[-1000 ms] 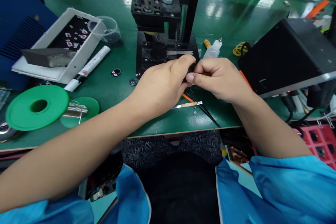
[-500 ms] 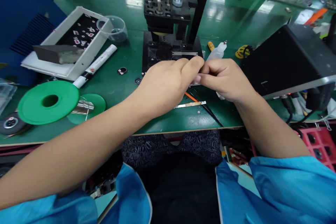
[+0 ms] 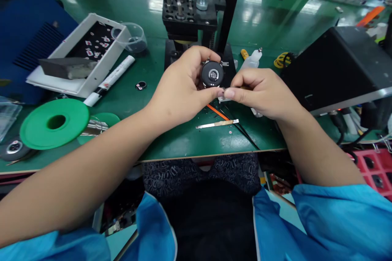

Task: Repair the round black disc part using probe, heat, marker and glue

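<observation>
My left hand (image 3: pixel 180 85) is curled around the rim of a round black smartwatch case (image 3: pixel 211 74). Its back, with a ring-shaped sensor window, faces up toward me. Thumb and index fingertip of my right hand (image 3: pixel 257 91) are pinched together at the case's lower right edge, beside my left thumb tip. Whatever lies in that pinch is too small or hidden to make out. Below the hands, a thin metal pry tool (image 3: pixel 217 124) with a tan-wrapped middle lies on the green bench, next to black tweezers (image 3: pixel 248 136).
A black press (image 3: pixel 190 20) stands behind my hands. Left are a white tray (image 3: pixel 92 83), a marker (image 3: pixel 112 77) and a green solder spool (image 3: pixel 36 124). At right stand a clear squeeze bottle (image 3: pixel 252 59) and a large black box (image 3: pixel 333 69). The bench's front edge is close to me.
My left hand has turned over, so the watch case's back now shows. My right hand remains pinched near the same place.
</observation>
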`<state>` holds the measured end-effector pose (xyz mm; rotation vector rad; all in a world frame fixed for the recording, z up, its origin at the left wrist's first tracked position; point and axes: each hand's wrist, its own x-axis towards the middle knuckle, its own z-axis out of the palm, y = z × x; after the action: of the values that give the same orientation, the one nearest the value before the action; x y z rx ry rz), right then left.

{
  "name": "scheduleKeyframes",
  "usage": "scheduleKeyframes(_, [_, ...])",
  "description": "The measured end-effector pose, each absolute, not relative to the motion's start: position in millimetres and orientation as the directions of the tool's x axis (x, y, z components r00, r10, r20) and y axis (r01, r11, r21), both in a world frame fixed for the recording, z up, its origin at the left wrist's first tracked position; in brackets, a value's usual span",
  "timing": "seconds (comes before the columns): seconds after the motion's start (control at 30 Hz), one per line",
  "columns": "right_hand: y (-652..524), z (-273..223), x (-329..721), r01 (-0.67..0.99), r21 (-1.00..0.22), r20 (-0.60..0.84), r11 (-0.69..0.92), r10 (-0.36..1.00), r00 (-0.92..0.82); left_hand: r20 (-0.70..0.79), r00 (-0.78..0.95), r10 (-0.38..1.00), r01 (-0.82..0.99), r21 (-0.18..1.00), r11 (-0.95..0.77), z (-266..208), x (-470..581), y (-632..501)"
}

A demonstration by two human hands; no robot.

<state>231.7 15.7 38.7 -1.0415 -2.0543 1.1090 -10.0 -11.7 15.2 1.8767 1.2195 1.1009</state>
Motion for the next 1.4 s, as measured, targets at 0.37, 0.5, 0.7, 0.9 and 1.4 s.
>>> scheduleKeyframes(0.37, [14,45,236,0.525,-0.727,0.084,0.442,0.817,-0.571,0.314,0.234,0.92,0.25,0.895,-0.369,6,-17,0])
scheduleKeyframes(0.5, [12,48,235,0.543,-0.731,0.07,0.413,0.837,-0.543,0.357,0.233,0.904,0.275,0.868,-0.414,3,-18,2])
scheduleKeyframes(0.7, [16,41,237,0.425,-0.85,0.055,0.311,0.855,-0.516,0.344,0.268,0.9,0.198,0.894,-0.401,5,-16,-1])
scheduleKeyframes(0.9, [16,42,235,0.361,-0.887,0.067,0.289,0.852,-0.519,0.37,0.307,0.877,0.217,0.87,-0.443,-4,-16,0])
scheduleKeyframes(1.4, [12,46,230,0.513,-0.785,0.065,0.348,0.869,-0.491,0.389,0.318,0.864,0.367,0.79,-0.491,1,-12,-11])
